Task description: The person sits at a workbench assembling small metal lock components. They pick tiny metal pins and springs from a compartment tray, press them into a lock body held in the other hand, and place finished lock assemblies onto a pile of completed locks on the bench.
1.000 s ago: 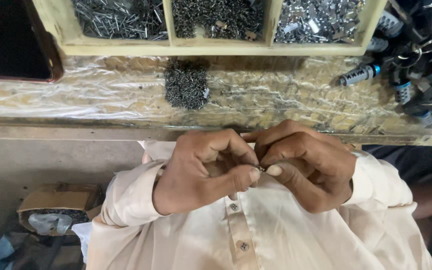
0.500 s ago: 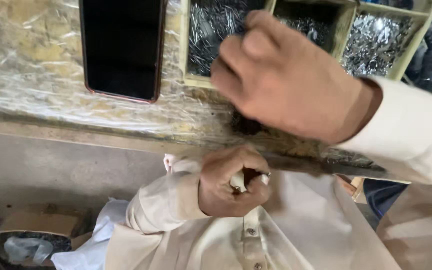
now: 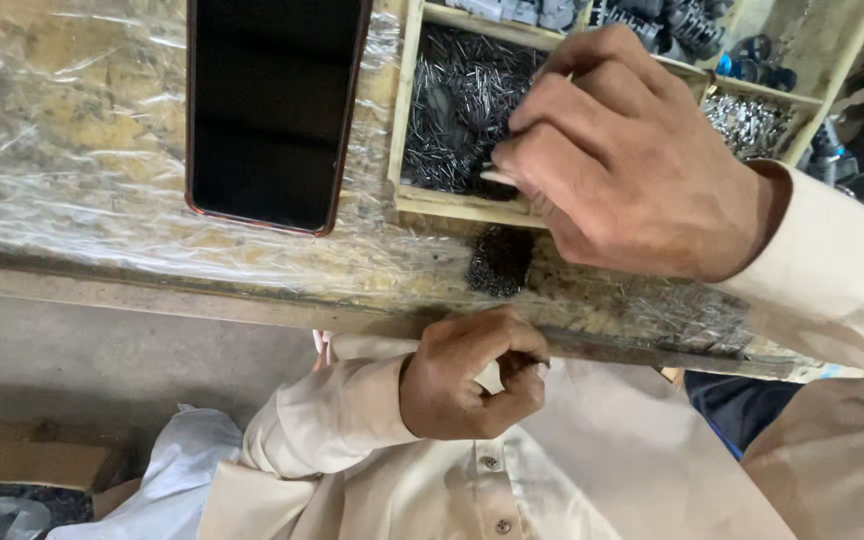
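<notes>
seen from above, a person in a cream shirt sits at a workbench covered in crinkled clear plastic. the right hand stretches out over a wooden tray split into compartments, and its fingertips dip into the compartment filled with thin metal pins. the fingers are bunched together, pinching down among the pins; whether a pin is actually caught between them cannot be told. the left hand stays low, close to the chest and just below the bench edge, curled into a loose fist. something small and pale shows between its thumb and first finger, too tiny to name. on the bench just in front of the tray, between the two hands, lies a small dark heap of tiny metal parts. a black phone with a reddish rim lies face up to the left of the tray, its screen dark. further compartments to the right hold shiny silver bits, and dark blue and black parts fill the far one. shirt buttons show below the left hand.
</notes>
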`<state>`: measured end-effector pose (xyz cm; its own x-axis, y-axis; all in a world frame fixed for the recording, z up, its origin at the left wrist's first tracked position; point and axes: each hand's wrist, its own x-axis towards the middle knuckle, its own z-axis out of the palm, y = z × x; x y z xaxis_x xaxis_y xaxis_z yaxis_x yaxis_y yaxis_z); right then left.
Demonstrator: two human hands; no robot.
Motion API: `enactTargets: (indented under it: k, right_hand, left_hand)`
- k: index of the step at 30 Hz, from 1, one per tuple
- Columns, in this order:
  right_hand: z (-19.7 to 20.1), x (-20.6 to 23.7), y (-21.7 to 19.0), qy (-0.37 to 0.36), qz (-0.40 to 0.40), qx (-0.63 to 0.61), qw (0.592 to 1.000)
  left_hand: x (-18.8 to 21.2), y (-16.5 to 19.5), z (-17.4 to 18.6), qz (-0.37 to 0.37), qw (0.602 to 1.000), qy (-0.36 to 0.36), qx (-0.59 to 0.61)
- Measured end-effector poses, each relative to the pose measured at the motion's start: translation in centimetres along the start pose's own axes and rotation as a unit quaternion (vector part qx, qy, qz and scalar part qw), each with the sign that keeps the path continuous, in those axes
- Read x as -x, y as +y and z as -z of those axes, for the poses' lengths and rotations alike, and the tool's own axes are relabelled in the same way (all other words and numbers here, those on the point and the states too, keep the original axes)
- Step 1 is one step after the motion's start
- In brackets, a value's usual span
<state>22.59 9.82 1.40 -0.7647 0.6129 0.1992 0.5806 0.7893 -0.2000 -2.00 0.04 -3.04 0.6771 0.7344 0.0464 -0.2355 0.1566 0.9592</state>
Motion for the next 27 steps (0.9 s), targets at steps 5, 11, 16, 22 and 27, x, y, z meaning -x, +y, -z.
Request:
enactTargets:
  k: [5, 11, 16, 22, 27]
  right_hand:
    - [-0.6, -1.1, 0.3, 0.059, 0.039, 0.045, 0.996]
    - [3.9, -4.8, -2.5, 0.073, -0.003, 0.014, 0.997]
    - [3.0, -2.4, -3.4, 0.057, -0.015, 0.061, 0.996]
    - [-0.2, -2.6, -1.0, 0.093, 0.051, 0.085, 0.991]
    - [4.6, 0.7, -7.1, 0.135, -0.213, -0.255, 0.933]
  left_hand:
    - [-0.2, 0.1, 0.3, 0.001, 0.999, -0.004, -0.032]
    - [-0.4, 0.4, 0.8, -0.019, 0.999, 0.01, -0.041]
    - [0.1, 0.3, 0.7, 0.016, 0.998, 0.015, -0.064]
    - [-0.5, -0.3, 0.5, -0.036, 0.997, 0.011, -0.067]
    - [-0.4, 0.3, 0.3, -0.104, 0.992, 0.069, 0.005]
